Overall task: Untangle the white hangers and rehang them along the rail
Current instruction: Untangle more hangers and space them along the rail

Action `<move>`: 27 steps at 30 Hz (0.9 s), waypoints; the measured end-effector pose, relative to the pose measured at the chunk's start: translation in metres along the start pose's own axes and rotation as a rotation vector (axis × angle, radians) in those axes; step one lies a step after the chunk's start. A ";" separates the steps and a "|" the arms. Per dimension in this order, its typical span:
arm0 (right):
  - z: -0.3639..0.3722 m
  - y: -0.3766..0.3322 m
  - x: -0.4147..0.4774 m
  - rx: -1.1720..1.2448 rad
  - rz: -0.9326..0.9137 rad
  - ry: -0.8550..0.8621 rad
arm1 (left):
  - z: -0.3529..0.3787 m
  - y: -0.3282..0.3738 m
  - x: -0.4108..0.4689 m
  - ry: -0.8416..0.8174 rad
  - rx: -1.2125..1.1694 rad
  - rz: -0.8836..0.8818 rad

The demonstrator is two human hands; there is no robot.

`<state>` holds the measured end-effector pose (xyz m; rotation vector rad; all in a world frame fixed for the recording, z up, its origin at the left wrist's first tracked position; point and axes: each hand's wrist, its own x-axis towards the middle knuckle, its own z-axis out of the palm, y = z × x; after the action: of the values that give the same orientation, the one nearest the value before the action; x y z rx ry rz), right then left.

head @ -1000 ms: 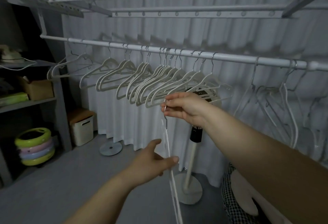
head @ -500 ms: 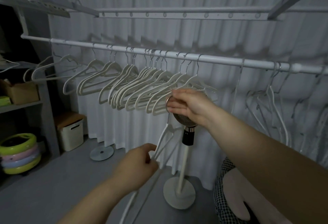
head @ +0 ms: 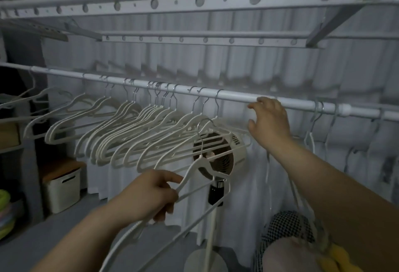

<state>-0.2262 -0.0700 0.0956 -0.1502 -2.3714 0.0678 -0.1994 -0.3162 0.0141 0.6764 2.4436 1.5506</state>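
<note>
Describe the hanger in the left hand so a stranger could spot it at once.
Find the long white rail with its row of white hangers. Below the row's right end, in front of the round fan, one hanger is gripped by the left hand. Unlike the others, its metal hook hangs on nothing.

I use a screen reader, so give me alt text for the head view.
A person's left hand grips a white hanger by its shoulder, hook upward, below the rail, while the open right hand reaches up to a bare stretch of rail beside a row of hung hangers.
</note>
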 end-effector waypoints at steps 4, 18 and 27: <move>-0.001 0.038 0.015 -0.200 -0.024 -0.097 | 0.020 0.028 0.039 0.043 -0.038 0.068; -0.004 0.069 0.028 -0.051 -0.184 -0.018 | 0.075 0.074 0.133 0.120 -0.084 0.168; 0.000 0.057 0.056 -0.144 -0.244 -0.107 | 0.081 0.071 0.142 0.029 -0.051 0.172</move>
<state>-0.2615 -0.0058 0.1288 0.0765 -2.4829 -0.2161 -0.2745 -0.1591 0.0549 0.8803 2.4130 1.6896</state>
